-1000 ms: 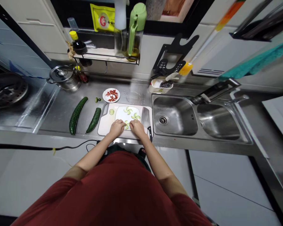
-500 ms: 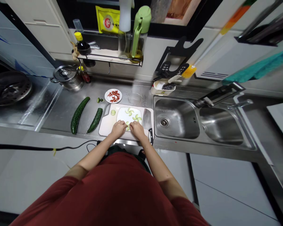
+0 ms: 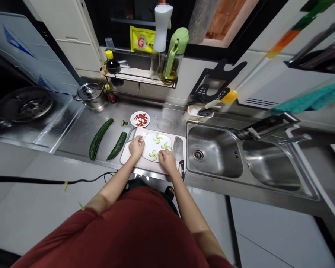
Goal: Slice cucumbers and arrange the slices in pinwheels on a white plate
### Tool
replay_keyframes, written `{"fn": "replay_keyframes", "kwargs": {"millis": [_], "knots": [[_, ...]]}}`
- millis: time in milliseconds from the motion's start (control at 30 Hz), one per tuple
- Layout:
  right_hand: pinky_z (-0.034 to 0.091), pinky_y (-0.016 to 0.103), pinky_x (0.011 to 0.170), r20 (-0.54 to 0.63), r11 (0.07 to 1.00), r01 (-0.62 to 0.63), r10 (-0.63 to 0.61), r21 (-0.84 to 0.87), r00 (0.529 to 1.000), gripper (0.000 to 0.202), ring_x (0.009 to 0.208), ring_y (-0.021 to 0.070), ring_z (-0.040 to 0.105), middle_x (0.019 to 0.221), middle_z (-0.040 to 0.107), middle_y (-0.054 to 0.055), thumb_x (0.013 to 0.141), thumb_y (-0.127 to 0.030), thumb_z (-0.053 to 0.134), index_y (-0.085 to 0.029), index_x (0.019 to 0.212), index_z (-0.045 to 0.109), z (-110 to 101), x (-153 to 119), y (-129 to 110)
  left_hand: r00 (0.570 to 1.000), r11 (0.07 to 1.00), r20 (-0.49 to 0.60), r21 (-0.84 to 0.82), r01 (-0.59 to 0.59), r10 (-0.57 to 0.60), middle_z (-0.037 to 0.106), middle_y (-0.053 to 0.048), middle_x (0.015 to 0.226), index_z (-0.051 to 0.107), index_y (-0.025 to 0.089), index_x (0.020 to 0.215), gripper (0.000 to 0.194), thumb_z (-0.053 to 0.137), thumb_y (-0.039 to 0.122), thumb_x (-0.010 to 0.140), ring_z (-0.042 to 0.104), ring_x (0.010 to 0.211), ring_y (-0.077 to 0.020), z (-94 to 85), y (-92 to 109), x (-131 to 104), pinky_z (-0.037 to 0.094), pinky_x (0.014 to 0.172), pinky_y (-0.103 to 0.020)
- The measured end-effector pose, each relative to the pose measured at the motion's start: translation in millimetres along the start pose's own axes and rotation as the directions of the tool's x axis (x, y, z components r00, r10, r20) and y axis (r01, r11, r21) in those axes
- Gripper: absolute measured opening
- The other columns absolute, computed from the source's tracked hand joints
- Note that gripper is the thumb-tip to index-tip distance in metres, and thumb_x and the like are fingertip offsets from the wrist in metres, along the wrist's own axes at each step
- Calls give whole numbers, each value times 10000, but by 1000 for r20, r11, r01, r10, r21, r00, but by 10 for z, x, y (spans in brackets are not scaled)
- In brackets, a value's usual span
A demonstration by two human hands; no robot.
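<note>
My left hand (image 3: 136, 147) is at the left side of a white plate (image 3: 147, 148), its fingers closed on thin cucumber slices (image 3: 139, 137) on the cutting board (image 3: 127, 157). My right hand (image 3: 168, 161) hangs over the plate's right front edge with curled fingers; whatever may be in them is hidden. On the plate, curved cucumber slices form three pinwheels: one at the back (image 3: 157, 139), one at the front left (image 3: 153, 155) and one at the right (image 3: 166, 146), close to my right fingertips. A kitchen knife (image 3: 178, 147) lies on the board, right of the plate.
Left of the board lie a whole cucumber (image 3: 100, 138) and a cut cucumber (image 3: 117, 146). Behind are small green end pieces (image 3: 124, 123) and a plate of chopped red pepper (image 3: 140, 119). A steel pot (image 3: 92, 97) stands at the back left. A double sink (image 3: 214, 147) is at the right.
My hands have parted from the front pinwheel, which now shows fully. The left hand has moved back and left to the slices; the right has shifted slightly right. The camera view has shifted too.
</note>
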State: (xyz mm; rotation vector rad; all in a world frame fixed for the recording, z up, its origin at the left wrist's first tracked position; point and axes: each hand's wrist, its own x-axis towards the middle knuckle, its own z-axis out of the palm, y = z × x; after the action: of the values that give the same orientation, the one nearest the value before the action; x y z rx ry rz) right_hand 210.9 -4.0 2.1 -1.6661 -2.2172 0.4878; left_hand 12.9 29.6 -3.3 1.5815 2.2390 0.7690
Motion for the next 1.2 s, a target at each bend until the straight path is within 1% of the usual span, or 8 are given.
{"fn": "replay_keyframes", "kwargs": {"millis": [67, 167, 300, 467, 700, 800, 1033, 1200], "knots": [[399, 280, 795, -40, 999, 11, -9, 38, 999, 243, 933, 206, 547, 955, 631, 77, 947, -250, 429, -192, 985, 662, -22, -16, 3, 995, 994, -43, 66, 91, -88, 687, -52, 985, 642, 266, 1116, 302, 527, 291, 838, 582, 998, -249, -30, -58, 92, 391, 878, -384], [406, 289, 811, -73, 997, 13, -7, 78, 997, 244, 916, 209, 552, 934, 633, 78, 937, -256, 431, -193, 965, 665, -38, -32, 2, 989, 976, -36, 159, 151, -147, 678, -67, 1038, 647, 267, 1095, 285, 533, 318, 839, 560, 1041, -265, -50, -124, 152, 348, 917, -432], [408, 288, 805, -82, 995, 10, -1, 101, 997, 247, 886, 204, 553, 907, 632, 74, 930, -260, 431, -193, 940, 668, -23, -48, 23, 986, 960, -14, 225, 166, -167, 659, -94, 1095, 649, 256, 1099, 294, 521, 353, 852, 532, 1083, -279, -38, -146, 168, 319, 934, -450], [401, 282, 805, -86, 996, 3, 4, 88, 996, 251, 897, 205, 548, 909, 630, 70, 930, -275, 433, -195, 953, 670, -9, -62, 63, 986, 957, -10, 240, 163, -166, 649, -111, 1110, 658, 236, 1064, 290, 520, 376, 851, 526, 1087, -290, -20, -151, 202, 313, 930, -451], [396, 279, 817, -47, 996, -20, 24, 82, 999, 273, 915, 206, 546, 938, 632, 74, 940, -278, 414, -186, 977, 668, -52, -72, 41, 987, 972, 26, 181, 150, -157, 638, -159, 1117, 658, 196, 1031, 318, 526, 411, 838, 515, 1107, -338, -65, -170, 206, 297, 930, -484], [394, 278, 820, -37, 997, -23, 26, 79, 999, 277, 920, 205, 545, 942, 634, 75, 940, -275, 411, -184, 976, 670, -61, -70, 22, 987, 972, 28, 178, 152, -160, 637, -165, 1118, 659, 188, 1020, 319, 526, 411, 836, 520, 1099, -340, -76, -167, 204, 302, 927, -488], [391, 274, 809, -38, 997, -21, 24, 80, 999, 273, 911, 202, 545, 934, 632, 73, 937, -272, 413, -188, 968, 671, -60, -63, 21, 982, 970, -16, 151, 188, -187, 673, -114, 1028, 665, 214, 945, 229, 552, 361, 811, 550, 1055, -299, -60, -137, 218, 318, 916, -450], [395, 273, 800, -51, 996, -25, 30, 89, 998, 265, 910, 202, 548, 925, 629, 69, 937, -276, 421, -189, 957, 670, -63, -76, 12, 978, 978, 4, -6, 210, -210, 698, -52, 896, 661, 202, 914, 181, 554, 298, 803, 582, 983, -233, -49, -136, 242, 294, 947, -446]]}}
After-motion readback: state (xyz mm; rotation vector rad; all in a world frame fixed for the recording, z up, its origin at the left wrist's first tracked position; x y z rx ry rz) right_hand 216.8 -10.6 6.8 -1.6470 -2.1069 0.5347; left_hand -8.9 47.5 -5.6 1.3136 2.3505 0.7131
